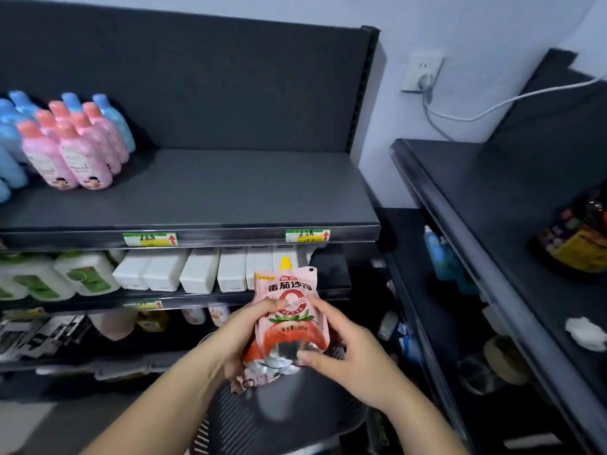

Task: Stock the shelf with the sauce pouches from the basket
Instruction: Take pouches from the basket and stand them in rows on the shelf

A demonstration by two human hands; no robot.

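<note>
The slatted dark grey plastic basket [295, 418] at the bottom is blurred, and the frame edge and both forearms cut off part of it. Just under the left hand [243, 333] lies a crumpled pink and silver shape; whether it is another pouch cannot be told. The lower shelves are dim, and their goods are hard to make out.

The pink-and-red tomato sauce pouch with a yellow screw cap [289, 307] stands upright in the air above the basket. It is in front of the white boxes [200, 270] on the second shelf and below the dark grey metal top shelf [230, 192]. Its front shows red lettering, a red ring and a tomato picture, and its silver base gleams.

The left hand's grip is closed on the pouch's left edge, with the thumb on the front. The right hand [341, 343] holds the right edge and base, and its grip is also closed round the pouch. The fingers hide both side seams.

Pink and blue plastic bottles [75, 149] stand at the top shelf's left end.
</note>
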